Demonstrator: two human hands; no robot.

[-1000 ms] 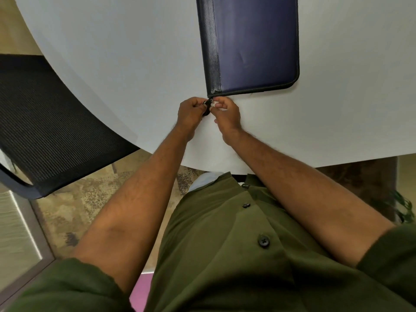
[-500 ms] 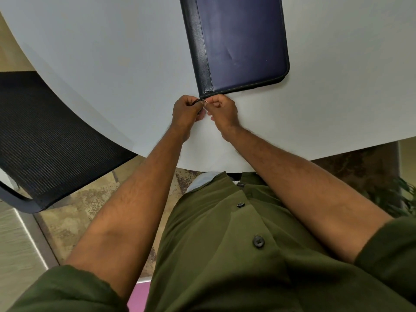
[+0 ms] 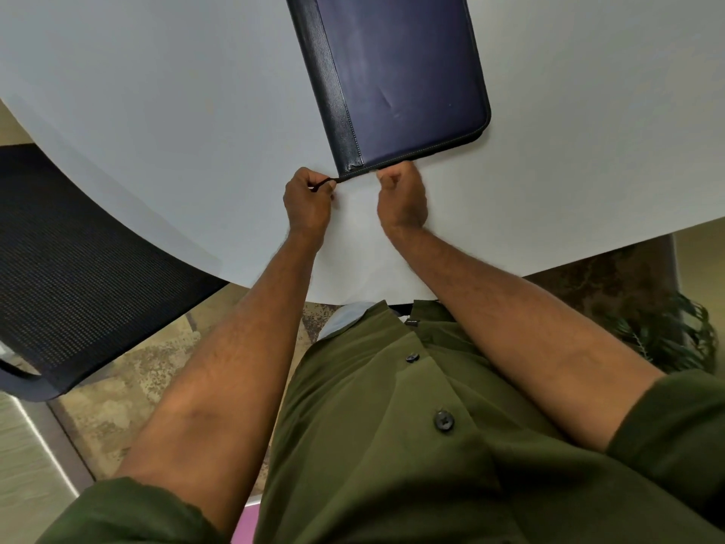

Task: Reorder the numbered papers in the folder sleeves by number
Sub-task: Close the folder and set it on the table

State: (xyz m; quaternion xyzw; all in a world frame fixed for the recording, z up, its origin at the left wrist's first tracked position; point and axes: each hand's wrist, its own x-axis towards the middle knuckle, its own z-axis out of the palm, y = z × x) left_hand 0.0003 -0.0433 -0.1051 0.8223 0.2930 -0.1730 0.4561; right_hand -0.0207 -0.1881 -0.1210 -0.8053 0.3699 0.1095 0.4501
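From the head camera, a dark blue zipped folder [image 3: 400,76] lies flat and closed on the white tabletop [image 3: 157,111], tilted slightly, with its black spine strip on the left and its near edge facing the person. The numbered papers are not visible, as the cover hides whatever is inside.

The left hand [image 3: 308,202] sits just off the folder's near left corner, fingers curled and pinching a thin dark zipper tail [image 3: 327,181] that runs out from that corner. The right hand [image 3: 402,196] is at the folder's near edge, a little way along from the corner, its fingers curled in against the zipper line; what they pinch there is hidden behind the knuckles. The two hands are apart, with bare tabletop between them.

Both forearms come from rolled olive-green sleeves. A black mesh chair [image 3: 78,268] stands at the left beside the tabletop, and a green plant [image 3: 667,331] shows at the right, below the tabletop's edge.
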